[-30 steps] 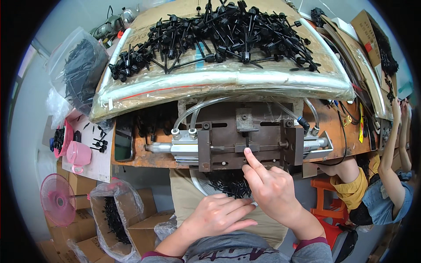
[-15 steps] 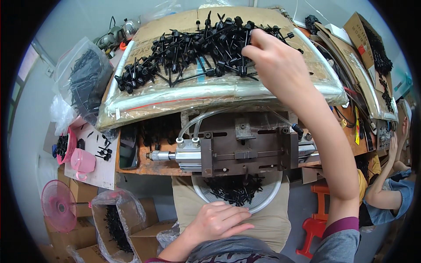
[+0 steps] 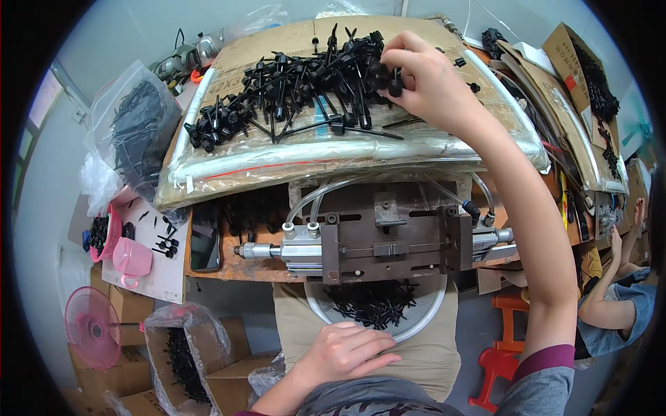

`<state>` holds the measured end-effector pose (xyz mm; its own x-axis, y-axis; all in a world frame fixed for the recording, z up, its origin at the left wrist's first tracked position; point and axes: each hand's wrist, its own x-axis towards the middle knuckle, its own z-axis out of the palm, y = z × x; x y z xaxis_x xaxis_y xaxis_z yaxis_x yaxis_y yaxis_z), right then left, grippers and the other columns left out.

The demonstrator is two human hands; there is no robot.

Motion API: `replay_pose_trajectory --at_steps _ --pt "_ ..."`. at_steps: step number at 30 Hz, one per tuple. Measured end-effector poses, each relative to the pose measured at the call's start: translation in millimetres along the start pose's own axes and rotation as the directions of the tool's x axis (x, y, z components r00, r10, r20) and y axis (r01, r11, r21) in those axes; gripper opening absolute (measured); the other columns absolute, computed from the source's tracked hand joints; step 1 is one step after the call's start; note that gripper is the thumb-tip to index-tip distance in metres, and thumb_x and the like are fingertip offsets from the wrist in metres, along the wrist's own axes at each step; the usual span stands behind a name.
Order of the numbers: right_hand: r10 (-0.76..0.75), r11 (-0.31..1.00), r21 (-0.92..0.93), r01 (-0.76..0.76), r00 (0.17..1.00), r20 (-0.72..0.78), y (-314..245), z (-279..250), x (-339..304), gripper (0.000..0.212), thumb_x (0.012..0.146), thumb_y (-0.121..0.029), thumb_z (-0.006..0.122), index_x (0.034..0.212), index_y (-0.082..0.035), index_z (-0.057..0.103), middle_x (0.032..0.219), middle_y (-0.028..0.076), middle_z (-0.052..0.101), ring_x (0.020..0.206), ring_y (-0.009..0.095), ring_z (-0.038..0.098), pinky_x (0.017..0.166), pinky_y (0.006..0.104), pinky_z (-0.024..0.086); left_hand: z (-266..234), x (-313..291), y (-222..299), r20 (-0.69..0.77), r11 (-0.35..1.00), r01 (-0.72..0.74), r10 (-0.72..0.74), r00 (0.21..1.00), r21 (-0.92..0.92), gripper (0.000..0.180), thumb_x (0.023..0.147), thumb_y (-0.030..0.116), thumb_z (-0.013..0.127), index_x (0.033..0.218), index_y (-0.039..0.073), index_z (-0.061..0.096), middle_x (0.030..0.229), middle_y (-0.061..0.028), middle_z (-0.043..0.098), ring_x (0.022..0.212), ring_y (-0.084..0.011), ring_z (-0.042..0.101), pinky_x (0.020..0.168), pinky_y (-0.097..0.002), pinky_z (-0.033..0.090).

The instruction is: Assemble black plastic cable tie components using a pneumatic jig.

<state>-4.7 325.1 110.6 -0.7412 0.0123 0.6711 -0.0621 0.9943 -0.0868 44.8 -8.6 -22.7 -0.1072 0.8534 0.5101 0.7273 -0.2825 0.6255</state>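
Note:
My right hand [image 3: 433, 87] is at the right end of a heap of black plastic stem-like parts [image 3: 298, 83], with its fingers closed on a few of them. The heap lies on a cardboard-topped, film-wrapped tray [image 3: 277, 156]. My left hand [image 3: 347, 352] lies with fingers stretched out near the front rim of a white basket [image 3: 438, 305] on my lap, holding nothing. Small black pieces [image 3: 374, 305] lie in the basket. Between tray and basket stands a metal clamping fixture [image 3: 395, 243] with a cylinder on each side and clear hoses.
A phone [image 3: 205, 239] lies left of the fixture. Further left are a pink cup [image 3: 132, 258], a pink fan [image 3: 94, 326] and a bag of black parts [image 3: 139, 128]. A red stool [image 3: 496, 367] stands at lower right. Another person's arms [image 3: 610, 277] show at far right.
My right hand has moved slightly up and right, now with black parts visible in its fingers. The heap's right end has thinned out. My left hand stays put.

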Motion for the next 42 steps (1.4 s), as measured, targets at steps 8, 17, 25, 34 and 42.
replay_pose_trajectory --at_steps 8,17,25,34,42 --pt "0.225 0.923 0.343 -0.173 0.967 -0.117 0.1 -21.4 13.4 0.029 0.087 -0.019 0.075 0.107 -0.002 0.063 0.080 -0.001 0.061 0.073 0.005 0.055 0.067 0.0247 0.047 0.7 2.4 1.5 0.001 1.000 -0.009 0.009 1.000 0.004 0.018 0.074 0.023 0.084 0.081 0.010 0.074 0.080 0.0003 0.072 0.061 -0.0110 0.065 0.052 -0.0226 0.045" --pt "0.433 0.775 0.482 -0.409 0.899 0.066 -1.7 -44.2 4.8 0.029 0.085 -0.029 0.077 0.100 -0.005 0.070 0.075 -0.003 0.060 0.069 0.005 0.055 0.063 0.0212 0.044 0.2 0.9 3.2 0.006 1.000 -0.005 0.005 1.000 0.015 0.019 0.074 0.023 0.084 0.082 0.009 0.074 0.083 -0.0002 0.073 0.062 -0.0115 0.065 0.052 -0.0229 0.046" --pt "0.490 0.783 0.425 -0.454 0.871 0.027 14.0 -46.6 1.7 0.036 0.085 -0.033 0.077 0.101 -0.003 0.068 0.076 0.003 0.065 0.070 0.008 0.063 0.065 0.0225 0.052 0.4 -0.1 3.1 0.017 0.998 -0.011 0.010 1.000 0.057 0.021 0.074 0.023 0.084 0.086 0.008 0.074 0.089 -0.0007 0.073 0.062 -0.0112 0.065 0.052 -0.0228 0.046" --pt "0.504 0.494 0.803 -0.334 0.862 0.048 24.2 -72.4 2.9 0.026 0.093 -0.021 0.069 0.108 0.000 0.068 0.098 0.006 0.069 0.080 0.008 0.063 0.072 0.0211 0.052 1.1 -0.1 2.6 0.002 0.998 -0.014 0.014 1.000 0.053 0.023 0.074 0.023 0.084 0.090 0.008 0.075 0.090 -0.0005 0.074 0.063 -0.0108 0.065 0.052 -0.0225 0.046" --pt "0.614 0.494 0.704 -0.510 0.778 0.132 17.7 -48.8 -5.8 0.026 0.087 -0.025 0.076 0.100 -0.005 0.066 0.089 -0.001 0.064 0.078 0.005 0.062 0.071 0.0190 0.050 -0.6 0.0 4.8 -0.006 0.997 -0.012 0.012 1.000 0.077 0.029 0.073 0.022 0.084 0.097 0.009 0.075 0.097 -0.0022 0.074 0.058 -0.0108 0.061 0.051 -0.0222 0.046"
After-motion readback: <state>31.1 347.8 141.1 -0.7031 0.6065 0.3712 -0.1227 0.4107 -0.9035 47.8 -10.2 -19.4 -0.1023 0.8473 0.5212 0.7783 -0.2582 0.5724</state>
